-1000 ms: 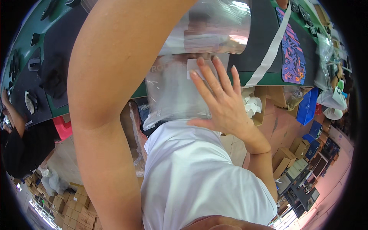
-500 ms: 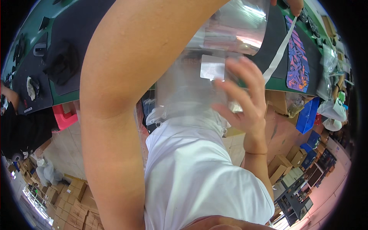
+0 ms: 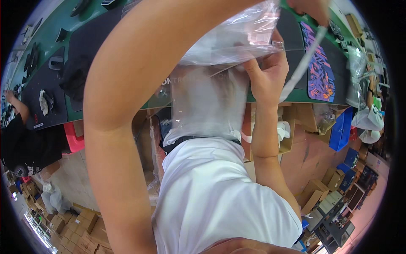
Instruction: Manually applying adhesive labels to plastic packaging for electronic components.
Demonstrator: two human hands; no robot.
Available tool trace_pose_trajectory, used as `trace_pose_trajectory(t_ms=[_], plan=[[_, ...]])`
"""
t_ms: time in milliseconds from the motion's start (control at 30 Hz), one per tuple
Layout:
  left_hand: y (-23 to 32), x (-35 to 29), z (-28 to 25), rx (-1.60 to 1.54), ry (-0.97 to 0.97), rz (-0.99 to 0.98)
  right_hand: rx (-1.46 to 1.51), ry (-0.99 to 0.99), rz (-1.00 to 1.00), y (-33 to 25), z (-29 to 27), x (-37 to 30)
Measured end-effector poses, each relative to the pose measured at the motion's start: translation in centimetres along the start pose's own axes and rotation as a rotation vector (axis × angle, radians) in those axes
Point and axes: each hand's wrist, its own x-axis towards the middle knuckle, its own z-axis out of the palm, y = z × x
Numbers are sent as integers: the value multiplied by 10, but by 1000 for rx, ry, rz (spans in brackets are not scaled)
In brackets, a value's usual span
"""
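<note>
My left arm arches across the view. My left hand (image 3: 311,9), partly cut off at the top edge, pinches the end of a white strip (image 3: 306,63). The strip hangs down past my right wrist. My right hand (image 3: 270,70) is closed on the edge of a clear plastic bag (image 3: 237,36), thumb on the near side. Some of its fingers are behind the film. Below it, a second clear bag (image 3: 207,99) with printed lettering hangs over the table edge against my white shirt. My left arm covers part of both bags.
A patterned purple-orange mat (image 3: 318,67) lies right on the green table (image 3: 249,109). Dark mats and a computer mouse (image 3: 56,62) are at left. Below the table stand a carton (image 3: 287,146), a blue bin (image 3: 341,129) and a red stool (image 3: 75,137). Another person (image 3: 29,137) sits at left.
My right hand has moved up from the white label on the lower bag and closed on the upper bag's edge. That label no longer shows. The upper bag is more crumpled.
</note>
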Motion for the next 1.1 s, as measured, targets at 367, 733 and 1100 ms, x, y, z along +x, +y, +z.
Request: trace_pose_trajectory(t_ms=[367,733,1100], plan=[[55,-17,18,270,-87,179,-640,-62,-364,73,-30,49],[145,-70,39,560,-160,367,-40,29,227,4,-2,48],[32,10,29,315,282,-528,-161,-5,69,1,-3,-3]])
